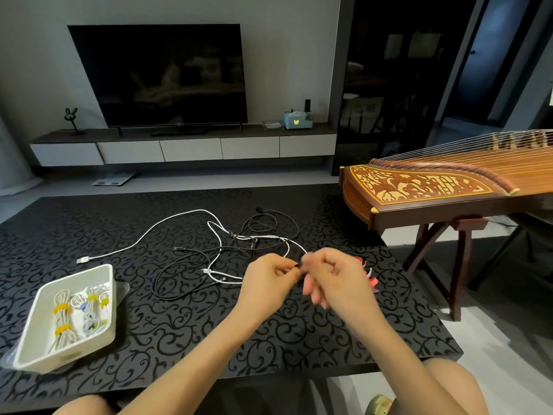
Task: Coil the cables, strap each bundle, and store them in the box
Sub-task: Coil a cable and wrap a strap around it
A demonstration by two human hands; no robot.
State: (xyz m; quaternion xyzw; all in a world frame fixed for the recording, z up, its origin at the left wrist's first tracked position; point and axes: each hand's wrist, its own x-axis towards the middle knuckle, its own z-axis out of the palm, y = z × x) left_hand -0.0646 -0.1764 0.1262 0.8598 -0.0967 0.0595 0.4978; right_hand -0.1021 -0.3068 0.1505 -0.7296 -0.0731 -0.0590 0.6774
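Note:
Loose white cables and black cables lie tangled in the middle of the black patterned table. My left hand and my right hand meet above the table's right side, and both pinch a small dark cable end between them. Red straps lie just behind my right hand, partly hidden. At the left stands a white box holding several coiled white bundles with yellow straps.
A wooden zither on a stand reaches over the table's right far corner. Beyond the table a TV sits on a low cabinet. The box's clear lid lies under the box.

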